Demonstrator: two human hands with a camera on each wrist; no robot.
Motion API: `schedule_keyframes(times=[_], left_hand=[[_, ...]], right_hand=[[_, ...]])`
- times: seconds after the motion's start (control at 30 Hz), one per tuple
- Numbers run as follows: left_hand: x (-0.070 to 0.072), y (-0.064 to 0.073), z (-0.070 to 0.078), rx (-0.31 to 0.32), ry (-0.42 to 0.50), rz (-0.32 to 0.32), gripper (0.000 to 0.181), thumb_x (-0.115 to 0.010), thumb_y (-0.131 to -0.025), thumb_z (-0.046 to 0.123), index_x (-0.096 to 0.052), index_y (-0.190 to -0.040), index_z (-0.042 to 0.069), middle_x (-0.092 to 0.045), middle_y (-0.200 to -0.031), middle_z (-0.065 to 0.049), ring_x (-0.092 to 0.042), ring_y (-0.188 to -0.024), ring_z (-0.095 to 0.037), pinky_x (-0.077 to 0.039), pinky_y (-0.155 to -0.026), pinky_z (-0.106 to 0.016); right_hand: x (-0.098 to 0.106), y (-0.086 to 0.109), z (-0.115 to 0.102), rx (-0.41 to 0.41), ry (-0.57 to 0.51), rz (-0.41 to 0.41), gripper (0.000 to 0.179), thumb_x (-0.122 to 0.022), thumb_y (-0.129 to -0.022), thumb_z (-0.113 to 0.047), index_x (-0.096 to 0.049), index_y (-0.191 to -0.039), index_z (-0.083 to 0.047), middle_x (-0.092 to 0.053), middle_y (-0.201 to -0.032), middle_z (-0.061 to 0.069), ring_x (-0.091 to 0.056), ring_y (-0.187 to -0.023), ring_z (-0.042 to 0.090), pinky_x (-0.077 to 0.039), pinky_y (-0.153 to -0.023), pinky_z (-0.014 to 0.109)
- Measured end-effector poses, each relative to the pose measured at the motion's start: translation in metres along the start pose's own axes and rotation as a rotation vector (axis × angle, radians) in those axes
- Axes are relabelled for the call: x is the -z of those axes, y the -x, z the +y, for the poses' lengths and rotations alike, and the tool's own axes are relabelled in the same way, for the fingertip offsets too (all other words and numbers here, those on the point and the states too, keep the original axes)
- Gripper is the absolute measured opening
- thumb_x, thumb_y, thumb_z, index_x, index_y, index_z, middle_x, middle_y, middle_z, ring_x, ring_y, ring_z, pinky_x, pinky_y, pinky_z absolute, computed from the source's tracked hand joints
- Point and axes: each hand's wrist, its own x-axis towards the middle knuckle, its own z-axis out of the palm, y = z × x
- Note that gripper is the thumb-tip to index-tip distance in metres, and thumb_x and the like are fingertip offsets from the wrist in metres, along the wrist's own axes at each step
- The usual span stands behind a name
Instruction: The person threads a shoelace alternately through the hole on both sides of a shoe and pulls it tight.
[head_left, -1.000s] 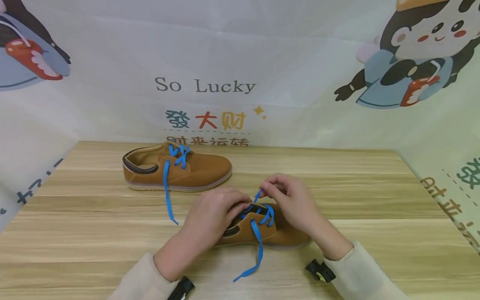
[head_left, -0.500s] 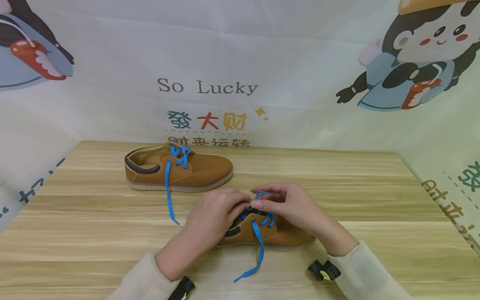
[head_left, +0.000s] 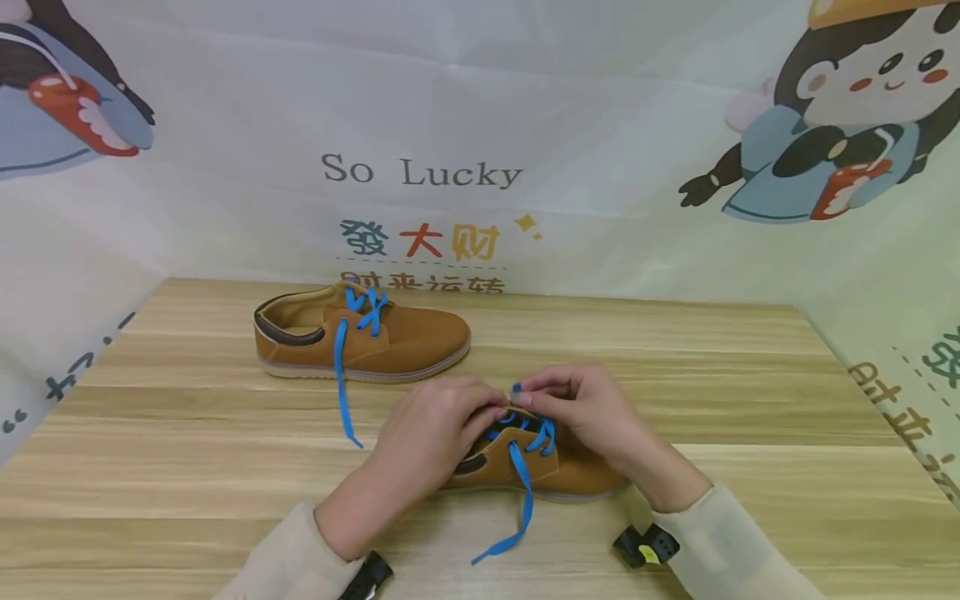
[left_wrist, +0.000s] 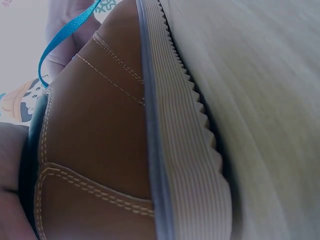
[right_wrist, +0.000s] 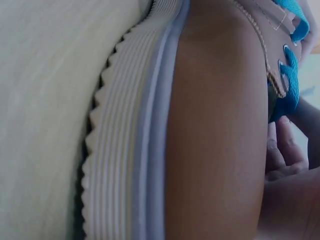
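Observation:
A brown shoe [head_left: 592,467] with blue laces lies on its sole between my hands, toe to the right. My left hand [head_left: 427,433] reaches over its opening and grips the upper's edge with curled fingers. Beside those fingertips, my right hand [head_left: 600,412] pinches a blue shoelace [head_left: 516,387], of which only a short bit shows. The lace's other end [head_left: 522,492] hangs down the near side onto the table. In the left wrist view the shoe's side [left_wrist: 100,125] fills the middle. The right wrist view shows the shoe's toe part [right_wrist: 220,115] and laced eyelets [right_wrist: 287,75].
A matching brown shoe [head_left: 420,337] stands behind to the left, its blue lace [head_left: 342,383] trailing onto the wooden table [head_left: 187,467]. A printed white cloth [head_left: 600,167] rises behind the table and along both sides.
My right hand first came down and left to meet the left fingertips. The lace stretch above the shoe became a small loop, and now only a short bit shows. The left hand keeps its grip.

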Motion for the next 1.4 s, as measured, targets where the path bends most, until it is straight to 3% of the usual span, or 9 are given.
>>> schedule_keyframes(times=[0.1,0.3,0.57,0.73,1.07,1.4], left_hand=[[-0.001,0.001,0.000,0.002,0.002,-0.006,0.008,-0.074,-0.092,0.017,-0.079,-0.097,0.013,-0.076,-0.091,0.005,-0.071,-0.083,-0.010,-0.058,-0.074,-0.027],[-0.002,0.002,-0.001,0.007,0.006,-0.002,0.009,-0.074,-0.093,0.018,-0.079,-0.098,0.013,-0.076,-0.091,0.005,-0.072,-0.083,-0.010,-0.058,-0.074,-0.027],[0.000,-0.001,-0.001,0.010,0.003,-0.018,0.007,-0.073,-0.093,0.018,-0.079,-0.096,0.015,-0.076,-0.092,0.006,-0.071,-0.084,-0.010,-0.058,-0.076,-0.028],[0.001,0.000,-0.001,0.014,0.014,-0.024,0.007,-0.072,-0.093,0.018,-0.079,-0.097,0.016,-0.077,-0.094,0.006,-0.073,-0.086,-0.011,-0.059,-0.078,-0.029],[0.001,0.000,-0.003,0.012,0.019,-0.014,0.008,-0.073,-0.093,0.018,-0.079,-0.098,0.014,-0.077,-0.095,0.005,-0.073,-0.088,-0.011,-0.059,-0.080,-0.030],[0.000,0.001,-0.003,0.002,0.016,-0.007,0.009,-0.073,-0.093,0.018,-0.079,-0.098,0.015,-0.077,-0.095,0.005,-0.074,-0.088,-0.011,-0.059,-0.080,-0.029]], right_hand=[[-0.002,0.000,0.002,-0.015,0.010,0.015,0.023,-0.070,-0.096,-0.017,-0.072,-0.107,0.003,-0.077,-0.092,0.001,-0.069,-0.085,0.007,-0.055,-0.079,0.022],[-0.003,0.001,0.000,-0.036,-0.034,0.050,0.026,-0.064,-0.100,-0.018,-0.067,-0.110,0.006,-0.079,-0.092,0.003,-0.071,-0.087,0.006,-0.055,-0.085,0.021],[0.004,0.001,-0.008,0.013,-0.023,0.129,0.024,-0.062,-0.101,-0.017,-0.067,-0.110,0.004,-0.078,-0.090,-0.002,-0.073,-0.090,0.012,-0.058,-0.093,0.034],[0.009,-0.003,-0.016,0.047,-0.021,0.181,0.022,-0.063,-0.101,-0.016,-0.067,-0.108,0.004,-0.078,-0.085,-0.007,-0.074,-0.087,0.011,-0.059,-0.090,0.036],[0.035,-0.012,-0.048,0.098,0.094,0.242,0.027,-0.064,-0.101,-0.025,-0.068,-0.109,0.001,-0.077,-0.084,-0.010,-0.073,-0.088,0.012,-0.058,-0.086,0.028],[0.061,-0.019,-0.074,0.166,0.080,0.326,0.028,-0.063,-0.101,-0.022,-0.065,-0.110,0.004,-0.073,-0.078,-0.022,-0.073,-0.082,0.007,-0.058,-0.080,0.021]])
